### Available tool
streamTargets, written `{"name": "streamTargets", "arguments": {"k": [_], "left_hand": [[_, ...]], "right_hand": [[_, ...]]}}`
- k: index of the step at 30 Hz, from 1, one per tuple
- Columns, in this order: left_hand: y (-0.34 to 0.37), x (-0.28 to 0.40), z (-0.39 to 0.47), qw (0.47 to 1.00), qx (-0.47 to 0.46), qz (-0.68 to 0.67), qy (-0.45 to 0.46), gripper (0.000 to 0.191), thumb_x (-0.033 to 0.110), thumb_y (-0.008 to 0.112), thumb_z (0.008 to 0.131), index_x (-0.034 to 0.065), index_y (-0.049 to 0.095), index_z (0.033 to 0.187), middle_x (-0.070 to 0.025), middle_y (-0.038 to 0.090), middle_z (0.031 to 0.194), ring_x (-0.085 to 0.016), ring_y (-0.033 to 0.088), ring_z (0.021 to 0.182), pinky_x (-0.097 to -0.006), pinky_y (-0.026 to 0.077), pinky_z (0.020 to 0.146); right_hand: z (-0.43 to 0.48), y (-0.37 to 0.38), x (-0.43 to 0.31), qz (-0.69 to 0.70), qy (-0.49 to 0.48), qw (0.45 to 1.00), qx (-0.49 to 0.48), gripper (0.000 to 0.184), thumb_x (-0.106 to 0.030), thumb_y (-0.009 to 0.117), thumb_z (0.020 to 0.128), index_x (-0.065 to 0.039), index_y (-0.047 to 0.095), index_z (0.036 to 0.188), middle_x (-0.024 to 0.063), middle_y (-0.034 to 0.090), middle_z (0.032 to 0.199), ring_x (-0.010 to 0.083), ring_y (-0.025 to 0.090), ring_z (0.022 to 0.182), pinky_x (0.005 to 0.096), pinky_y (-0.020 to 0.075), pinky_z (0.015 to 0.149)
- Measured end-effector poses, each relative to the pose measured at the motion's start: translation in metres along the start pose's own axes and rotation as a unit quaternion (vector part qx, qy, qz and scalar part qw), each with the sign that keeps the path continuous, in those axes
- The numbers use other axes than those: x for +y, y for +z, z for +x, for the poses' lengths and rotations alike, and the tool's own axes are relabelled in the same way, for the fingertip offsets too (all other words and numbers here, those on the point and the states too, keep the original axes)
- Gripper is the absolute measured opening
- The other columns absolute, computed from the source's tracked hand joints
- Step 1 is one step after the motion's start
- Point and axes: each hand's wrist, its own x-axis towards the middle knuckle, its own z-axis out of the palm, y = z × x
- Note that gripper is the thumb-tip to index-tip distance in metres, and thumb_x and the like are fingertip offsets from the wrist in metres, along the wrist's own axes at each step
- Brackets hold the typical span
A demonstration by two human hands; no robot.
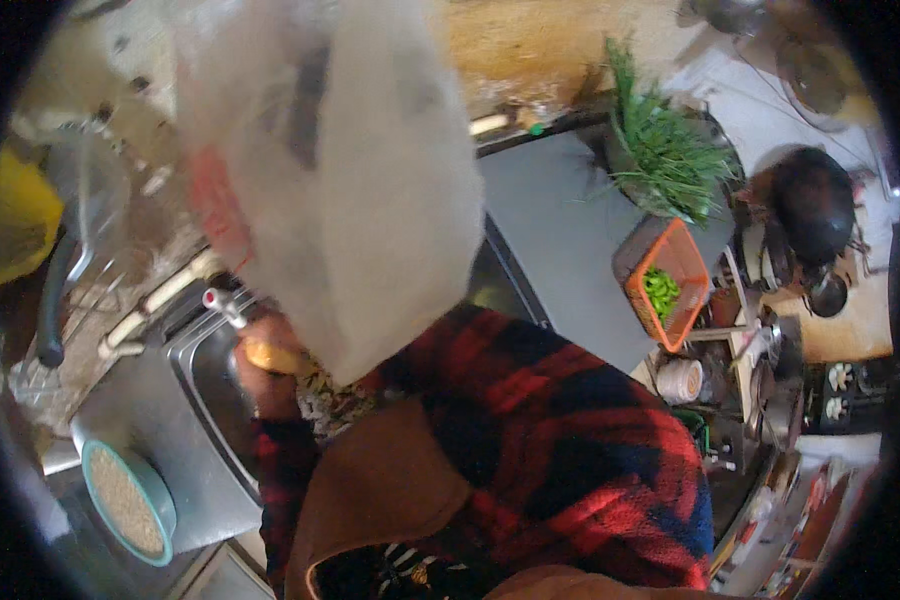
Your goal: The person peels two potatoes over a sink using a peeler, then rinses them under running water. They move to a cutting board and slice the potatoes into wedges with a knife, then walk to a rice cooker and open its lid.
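Observation:
A large translucent plastic bag, blurred and with a red patch, fills the upper middle of the view. Just left of its lower end, my left hand is closed around a yellow-orange piece too blurred to name. A metal tap with a red mark is right above that hand, over the steel sink. My right arm, in a red and black plaid sleeve, reaches towards the bag; its hand is out of sight, so what it touches cannot be told. Food scraps lie below the bag.
An orange basket with chopped green vegetables and a heap of long green leaves stand on the grey counter at right. Lower left is a teal bowl of pale grain-like food. A dark pan and a stove are far right.

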Motion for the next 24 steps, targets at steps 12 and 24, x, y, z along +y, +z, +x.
{"name": "streamTargets", "arguments": {"k": [12,24], "left_hand": [[-0.012,-0.024,-0.006,0.939,0.268,-0.206,0.066,0.049,0.045,0.026,0.109,0.0115,0.059,0.121,-0.0078,0.066,0.114,-0.024,0.063,0.106,-0.0408,0.051,0.096],[0.000,-0.010,-0.002,0.927,0.364,-0.035,0.078,0.035,0.030,0.050,0.103,0.0009,0.059,0.120,-0.0097,0.064,0.112,-0.020,0.063,0.100,-0.0346,0.052,0.089]], "right_hand": [[-0.007,0.001,0.022,-0.122,0.010,0.992,-0.003,0.040,-0.041,0.066,0.091,-0.009,0.067,0.116,0.0187,0.068,0.109,0.0366,0.068,0.098,0.0438,0.0527,0.083],[0.020,-0.003,0.066,0.305,0.205,0.914,-0.170,0.037,-0.038,0.052,0.102,-0.009,0.062,0.123,0.0062,0.068,0.115,0.0201,0.066,0.104,0.0393,0.0526,0.087]]}}
